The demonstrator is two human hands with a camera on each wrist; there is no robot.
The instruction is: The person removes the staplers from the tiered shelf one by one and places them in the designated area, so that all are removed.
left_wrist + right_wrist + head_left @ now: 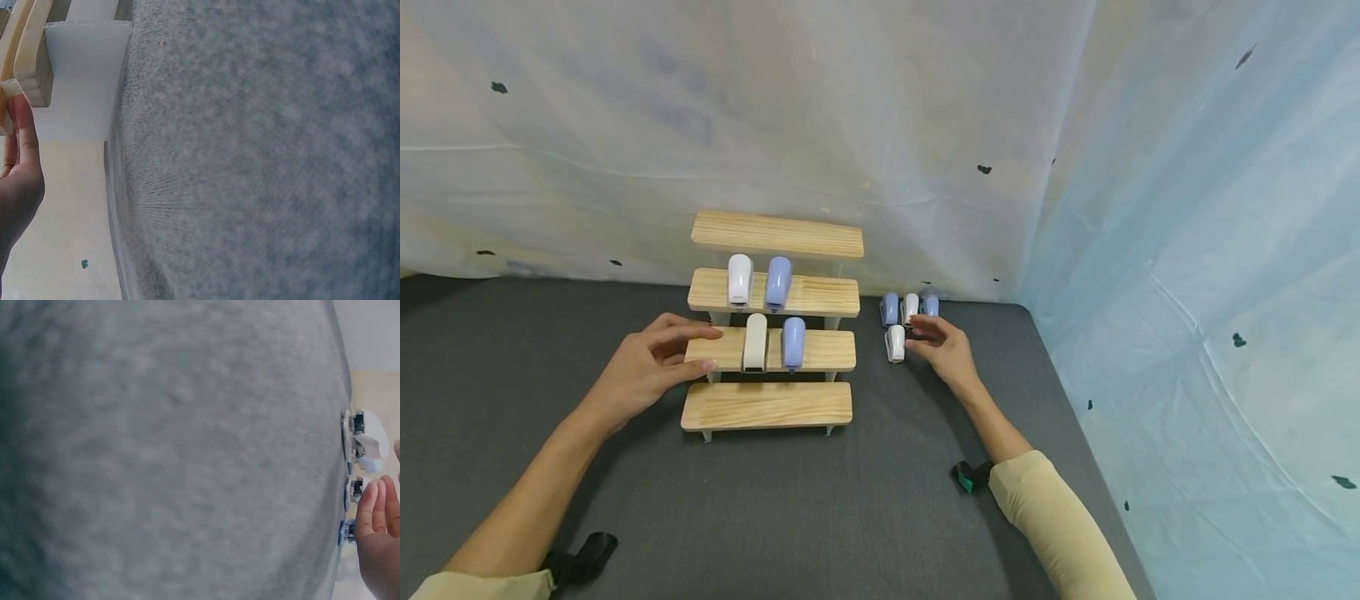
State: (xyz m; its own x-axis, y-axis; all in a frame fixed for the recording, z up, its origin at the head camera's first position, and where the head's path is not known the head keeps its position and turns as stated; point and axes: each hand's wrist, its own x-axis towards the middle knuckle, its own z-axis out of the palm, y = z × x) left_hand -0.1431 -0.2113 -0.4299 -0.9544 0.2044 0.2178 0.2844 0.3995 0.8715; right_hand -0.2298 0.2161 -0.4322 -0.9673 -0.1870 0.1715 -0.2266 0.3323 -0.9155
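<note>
A wooden tiered stand [767, 406] with pale boards stands on the dark table. My left hand [651, 358] holds the left end of its second board from the front, thumb at the front edge and fingers at the back. On that board sit a white stapler [755, 342] and a blue-violet stapler [793, 342]. One board higher are another white stapler [740, 279] and blue-violet stapler [778, 282]. My right hand [946, 354] is beside a white stapler [895, 343] on the table, fingers extended and thumb close to its right side.
Behind that white stapler stand a blue-violet stapler [889, 309], a white one [910, 307] and another blue-violet one [930, 305] in a row. A pale curtain [887, 125] hangs along the table's back and right side. The stand's top board [777, 234] nears the curtain.
</note>
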